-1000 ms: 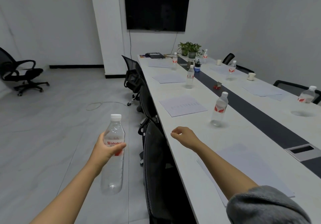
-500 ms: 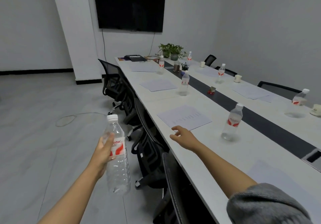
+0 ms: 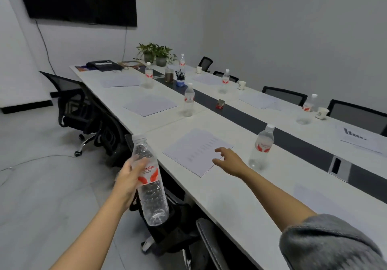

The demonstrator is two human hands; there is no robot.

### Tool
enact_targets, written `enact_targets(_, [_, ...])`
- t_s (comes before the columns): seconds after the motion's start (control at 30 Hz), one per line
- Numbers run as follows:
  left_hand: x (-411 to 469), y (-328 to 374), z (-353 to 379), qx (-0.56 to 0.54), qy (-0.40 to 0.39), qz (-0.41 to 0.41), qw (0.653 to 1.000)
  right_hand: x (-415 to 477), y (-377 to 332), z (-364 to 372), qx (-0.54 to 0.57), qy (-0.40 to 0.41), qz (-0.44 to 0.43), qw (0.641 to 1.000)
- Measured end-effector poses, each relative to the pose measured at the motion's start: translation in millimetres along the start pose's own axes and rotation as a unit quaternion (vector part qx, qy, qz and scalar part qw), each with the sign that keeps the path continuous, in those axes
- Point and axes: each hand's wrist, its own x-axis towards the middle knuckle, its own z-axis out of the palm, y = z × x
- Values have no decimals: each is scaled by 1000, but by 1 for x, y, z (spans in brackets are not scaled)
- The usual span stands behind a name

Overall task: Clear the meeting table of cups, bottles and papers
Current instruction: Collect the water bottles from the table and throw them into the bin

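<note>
My left hand [image 3: 129, 178] grips a clear water bottle [image 3: 149, 180] with a red label, held upright beside the long white meeting table [image 3: 226, 194]. My right hand [image 3: 229, 160] hovers open over the table, its fingers spread at the near corner of a printed paper [image 3: 196, 150]. A second bottle [image 3: 261, 147] stands just right of that hand. Farther along stand more bottles [image 3: 188, 100], several sheets of paper [image 3: 149, 104] and small paper cups [image 3: 321, 112].
Black office chairs [image 3: 71, 100] line the table's left side, and others stand along the far side. Potted plants [image 3: 155, 53], a pen holder [image 3: 180, 79] and a jar sit near the far end. A cable port [image 3: 339, 166] is set in the dark centre strip.
I have moved forward along the table. My right hand has reached out over the printed paper toward the near bottle, and my left hand still holds its bottle.
</note>
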Motion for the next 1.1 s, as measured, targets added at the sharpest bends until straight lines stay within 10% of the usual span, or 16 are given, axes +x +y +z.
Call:
enact_targets(0.4, [157,25,66,60,-62,22,996,132,89,-101,-22,283,205,937])
enact_targets(1.1, [243,21,91,246,-179,16,952,175,137,-120,-125,147,290,937])
